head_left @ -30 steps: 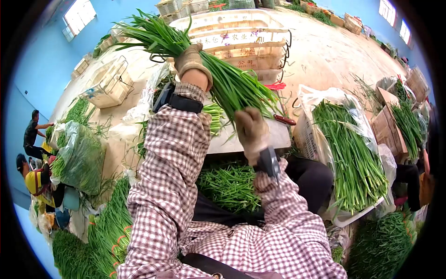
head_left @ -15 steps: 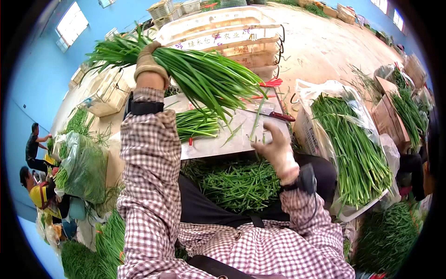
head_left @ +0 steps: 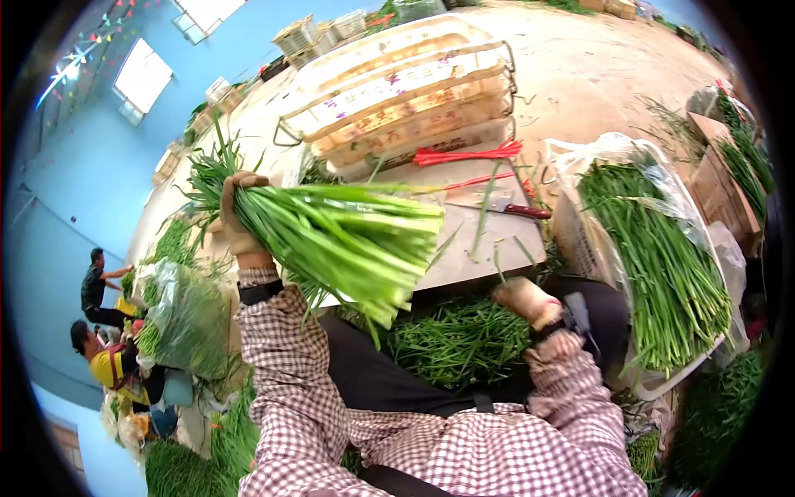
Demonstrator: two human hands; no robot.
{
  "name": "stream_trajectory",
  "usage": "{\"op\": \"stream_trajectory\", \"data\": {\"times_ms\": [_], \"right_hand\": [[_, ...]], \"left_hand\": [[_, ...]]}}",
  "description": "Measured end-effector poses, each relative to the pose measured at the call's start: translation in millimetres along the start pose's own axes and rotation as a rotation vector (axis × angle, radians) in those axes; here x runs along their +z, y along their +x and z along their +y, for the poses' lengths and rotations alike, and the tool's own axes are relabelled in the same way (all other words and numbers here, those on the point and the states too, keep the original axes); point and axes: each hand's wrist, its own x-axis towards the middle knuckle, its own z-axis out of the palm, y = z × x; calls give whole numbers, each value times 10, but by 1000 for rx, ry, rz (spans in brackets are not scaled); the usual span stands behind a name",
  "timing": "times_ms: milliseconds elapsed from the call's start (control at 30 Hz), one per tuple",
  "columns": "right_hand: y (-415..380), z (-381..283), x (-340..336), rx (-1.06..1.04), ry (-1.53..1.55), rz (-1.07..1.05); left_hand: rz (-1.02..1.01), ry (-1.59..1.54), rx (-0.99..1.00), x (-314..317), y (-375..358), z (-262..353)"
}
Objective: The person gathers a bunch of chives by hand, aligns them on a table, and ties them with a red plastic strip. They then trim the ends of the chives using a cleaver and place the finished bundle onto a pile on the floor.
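Board (head_left: 464,248) strewn with stalks; blue walls; left hand (head_left: 236,217) grip holds chive bunch (head_left: 348,240).

Bright, even daylight; windows (head_left: 142,80) upper left blown out to white. Shadows soft. Strong fisheye: black corners, curved edges. Held bunch of greens (head_left: 348,240) slightly motion-blurred at its cut ends; floor (head_left: 596,74) pale, washed out.

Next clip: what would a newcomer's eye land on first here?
The big bunch of green chives held level across the middle by the gloved left hand. Then the red-handled knife on the board, and the bag of chives at right. The right hand hangs below the board's edge.
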Motion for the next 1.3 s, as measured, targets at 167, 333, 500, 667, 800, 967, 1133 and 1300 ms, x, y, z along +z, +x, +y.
{"op": "stream_trajectory", "data": {"times_ms": [167,333,500,667,800,967,1133,1300], "right_hand": [[-316,-795,-1731,300,474,274],[501,-1330,-2420,-154,778,671],[1042,-1680,-2028,-208,910,654],[1028,-1588,-1867,-310,878,432],[508,-1533,-1570,-244,440,351],[-55,-1130,-888,-16,13,-477],[-286,-848,-400,216,-154,-1281],[164,-1189,-2013,133,151,-122]], "left_hand": [[-21,-172,18,-55,-488,-135],[-201,-145,29,-96,-669,-405],[-695,-151,62,-23,-622,-696],[-1030,-79,-135,1,-483,-653],[-1025,-50,-146,125,-578,-587],[-1245,-134,-142,67,-444,-372],[-1188,-64,64,56,-609,379],[-990,10,210,227,-706,490]]}}
